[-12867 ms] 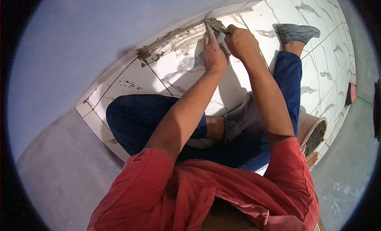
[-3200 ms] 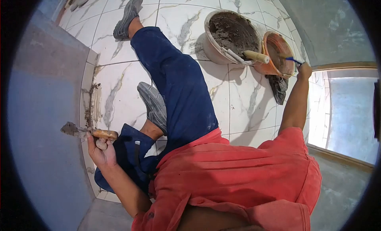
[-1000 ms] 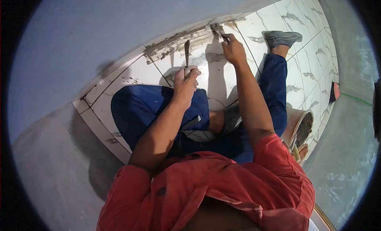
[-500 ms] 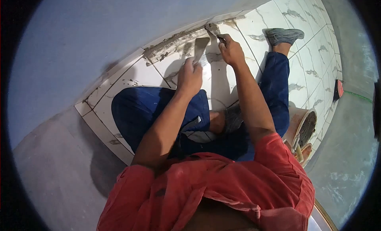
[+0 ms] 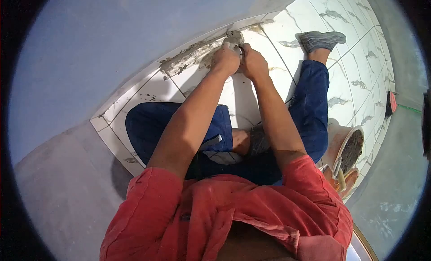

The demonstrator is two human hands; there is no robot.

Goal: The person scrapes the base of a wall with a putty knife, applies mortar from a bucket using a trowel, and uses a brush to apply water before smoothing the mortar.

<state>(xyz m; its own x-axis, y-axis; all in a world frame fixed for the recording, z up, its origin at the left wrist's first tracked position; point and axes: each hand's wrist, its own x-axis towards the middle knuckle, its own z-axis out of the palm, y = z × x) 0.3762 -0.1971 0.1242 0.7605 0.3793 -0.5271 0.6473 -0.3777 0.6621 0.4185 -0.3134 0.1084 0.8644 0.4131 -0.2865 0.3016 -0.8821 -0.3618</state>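
Observation:
My left hand (image 5: 226, 60) is closed on a putty knife, its blade now largely hidden around the fingers. Close beside it on the right, my right hand (image 5: 254, 63) grips a small trowel, mostly covered by the hand. Both hands meet over the right end of a rough strip of grey mortar (image 5: 191, 60) along the foot of the wall. A patch of wet-looking mortar (image 5: 234, 36) shows just beyond the fingers. White marbled floor tiles (image 5: 244, 88) lie below my wrists, with dark crumbs near the strip.
A blue-grey wall (image 5: 134, 50) rises beyond the strip. To my right a tipped bucket (image 5: 336, 140) holds grey mortar, with an orange container (image 5: 351, 182) beside it. A red and black object (image 5: 391, 103) lies by the right wall. My legs are spread on the floor.
My left hand has moved up and right, bringing the putty knife against the trowel. My right hand has shifted slightly down and left, so the hands are now together.

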